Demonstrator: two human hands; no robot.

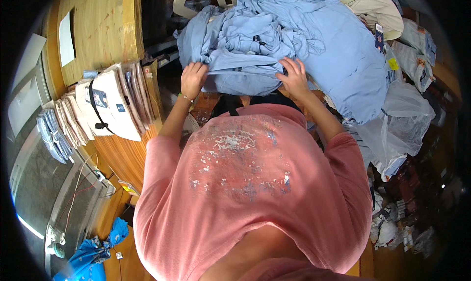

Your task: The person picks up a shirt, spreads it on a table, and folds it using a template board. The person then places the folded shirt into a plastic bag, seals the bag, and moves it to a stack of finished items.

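A large heap of light blue garments [338, 50] lies in front of me, rumpled in the middle and smoother on the right. My left hand [195, 79] grips the near left edge of a light blue garment [240, 60], fingers curled over the fabric. At that garment's near right side, my right hand [294, 77] pinches the cloth between thumb and fingers. A fold of fabric stretches between the two hands. Small dark bits show among the creases; I cannot make out what they are. A dark hang tag [379, 37] sits on the heap's right side.
Folded pale shirts [110, 102] stand stacked at left, beside a wooden panel [98, 30]. Clear plastic bags [402, 116] and packed garments [414, 55] crowd the right. A plastic chair [182, 1] is behind the heap. A blue bundle [91, 259] lies lower left, below hanging cables [78, 187].
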